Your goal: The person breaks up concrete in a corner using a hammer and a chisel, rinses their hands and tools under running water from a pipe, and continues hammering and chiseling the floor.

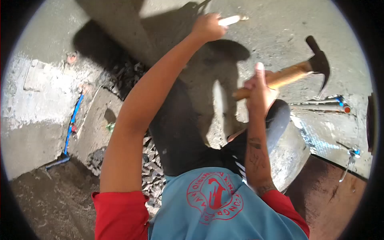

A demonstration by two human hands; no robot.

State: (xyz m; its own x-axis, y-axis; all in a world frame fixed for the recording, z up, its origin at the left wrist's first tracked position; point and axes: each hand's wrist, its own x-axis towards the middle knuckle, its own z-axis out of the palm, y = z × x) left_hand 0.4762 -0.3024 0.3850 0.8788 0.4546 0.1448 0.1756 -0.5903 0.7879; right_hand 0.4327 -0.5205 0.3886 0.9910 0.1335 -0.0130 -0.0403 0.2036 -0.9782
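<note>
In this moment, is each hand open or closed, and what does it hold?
Left hand: closed, holding a white stick-like tool.
Right hand: closed, holding a hammer.

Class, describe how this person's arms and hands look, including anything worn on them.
Both the left hand and the right hand are bare, with no gloves or rings visible. The short left sleeve and right sleeve are red, joining a blue-green shirt. Dark tattoos mark the right forearm; none shows on the left arm.
</note>
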